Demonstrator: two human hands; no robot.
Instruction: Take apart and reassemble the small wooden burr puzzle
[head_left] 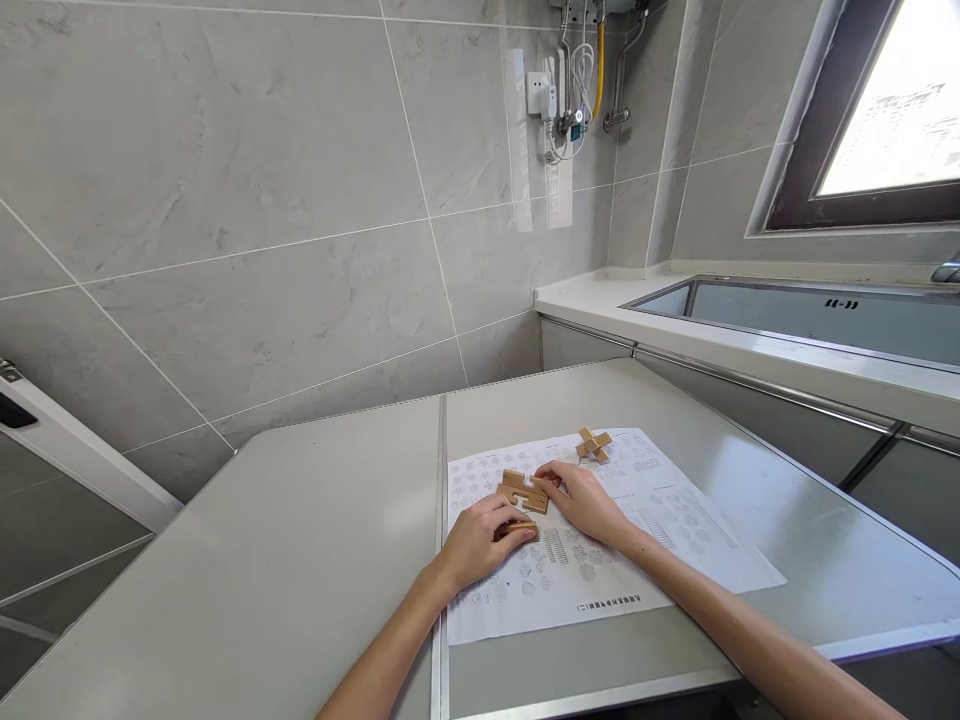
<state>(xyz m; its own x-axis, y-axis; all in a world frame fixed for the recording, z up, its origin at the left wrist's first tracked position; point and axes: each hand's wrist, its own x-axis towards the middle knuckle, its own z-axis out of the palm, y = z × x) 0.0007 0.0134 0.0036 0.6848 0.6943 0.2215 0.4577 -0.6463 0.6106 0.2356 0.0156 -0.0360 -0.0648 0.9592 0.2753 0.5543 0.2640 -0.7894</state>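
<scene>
Several notched wooden puzzle pieces (535, 500) lie together on a printed paper sheet (720, 560). My left hand (474, 540) rests at the sheet's left side, its thumb and fingers closed around a short wooden puzzle piece (525, 527) just nearer to me than the group. On the far right of the group, my right hand (586, 500) pinches another small wooden piece, mostly hidden under the fingertips. Beyond that hand, an assembled wooden burr puzzle (594, 445) with crossing bars sits on the sheet's far edge.
The folding table (330, 560) has a metal seam (441, 500) left of the sheet. A counter with a sink (810, 310) runs along the right. Tiled wall (285, 200) stands behind, with a socket (537, 93) and pipes. A white-framed panel (90, 450) is at left.
</scene>
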